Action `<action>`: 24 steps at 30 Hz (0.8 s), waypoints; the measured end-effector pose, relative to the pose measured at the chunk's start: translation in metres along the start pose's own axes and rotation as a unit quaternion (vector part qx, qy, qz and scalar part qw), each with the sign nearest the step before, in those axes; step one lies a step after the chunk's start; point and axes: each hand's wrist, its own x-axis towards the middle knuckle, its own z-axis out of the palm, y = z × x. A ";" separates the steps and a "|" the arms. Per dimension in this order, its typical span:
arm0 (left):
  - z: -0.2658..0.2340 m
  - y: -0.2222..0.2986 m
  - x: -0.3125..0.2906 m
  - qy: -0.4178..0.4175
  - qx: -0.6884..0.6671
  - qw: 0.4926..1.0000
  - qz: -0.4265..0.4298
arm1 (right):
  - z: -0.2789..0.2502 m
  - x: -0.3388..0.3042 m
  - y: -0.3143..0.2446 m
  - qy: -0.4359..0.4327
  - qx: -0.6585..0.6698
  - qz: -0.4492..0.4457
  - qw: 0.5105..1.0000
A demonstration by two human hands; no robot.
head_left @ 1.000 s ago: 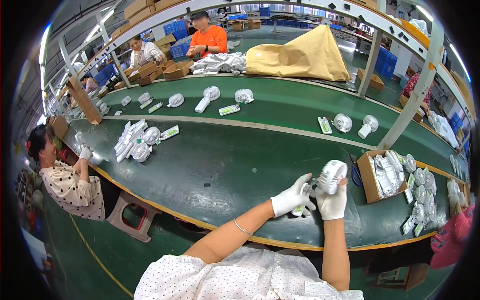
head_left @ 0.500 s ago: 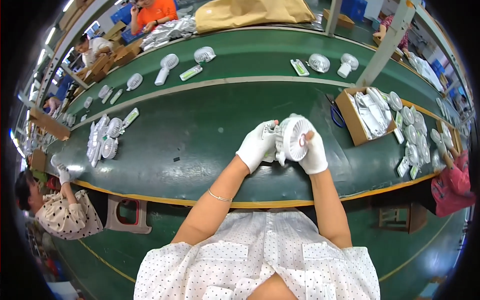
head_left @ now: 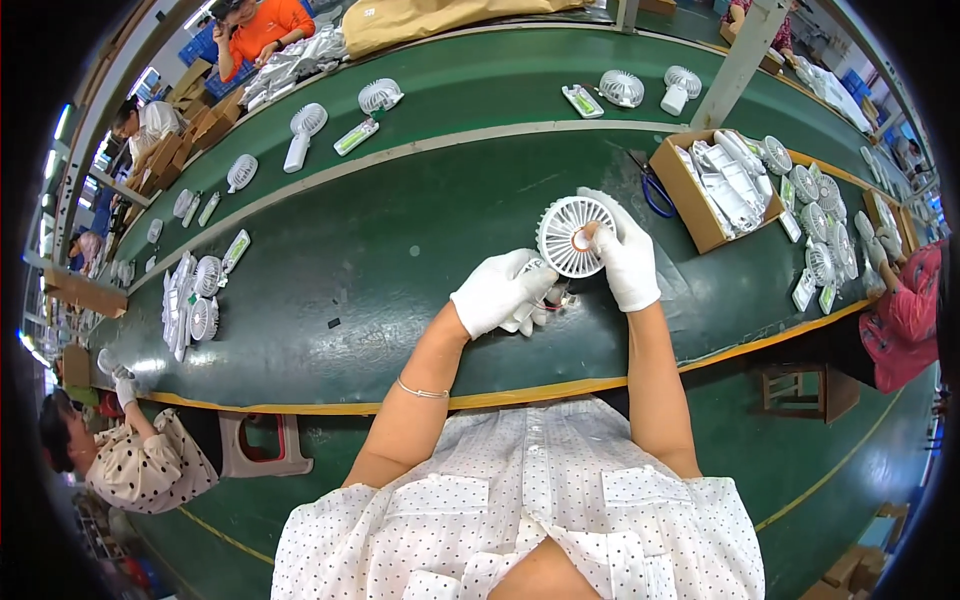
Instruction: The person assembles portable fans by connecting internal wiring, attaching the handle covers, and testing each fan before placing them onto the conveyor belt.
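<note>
A round white fan head (head_left: 560,222) with a ribbed grille faces up in front of me. My right hand (head_left: 628,262), in a white fingertip-exposing glove, grips it, with the thumb on its hub and the fingers behind. Just lower left, my left hand (head_left: 495,295), gloved alike, is closed on a white fan part (head_left: 522,322). Small metal bits and a reddish wire (head_left: 553,306) show beside that part. Most of the part is hidden by the glove, so I cannot tell whether it is joined to the fan head.
Right of my hands stand blue-handled scissors (head_left: 656,196) and a carton (head_left: 690,205) of white parts. Fans (head_left: 820,225) lie piled beyond it, more (head_left: 195,295) at the left. A conveyor belt (head_left: 450,95) carries spaced fans. Co-workers sit at both sides.
The fan head has turned from edge-on to showing its grille face, and the right hand has risen slightly. My left hand has moved a little lower left, with wire now visible. The view has shifted.
</note>
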 end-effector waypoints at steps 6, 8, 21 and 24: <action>-0.005 0.000 0.002 0.046 -0.124 0.990 0.041 | 0.012 -0.001 0.011 0.025 0.120 0.094 0.988; -0.010 0.001 0.001 0.103 -0.184 0.976 0.061 | 0.018 0.000 0.007 -0.022 0.023 0.097 0.995; -0.007 -0.026 0.022 0.117 -0.059 0.990 0.056 | 0.034 -0.016 0.000 -0.032 -0.175 -0.225 0.958; -0.005 -0.033 0.024 0.129 -0.019 0.986 0.104 | 0.036 -0.019 -0.003 -0.045 -0.199 -0.269 0.941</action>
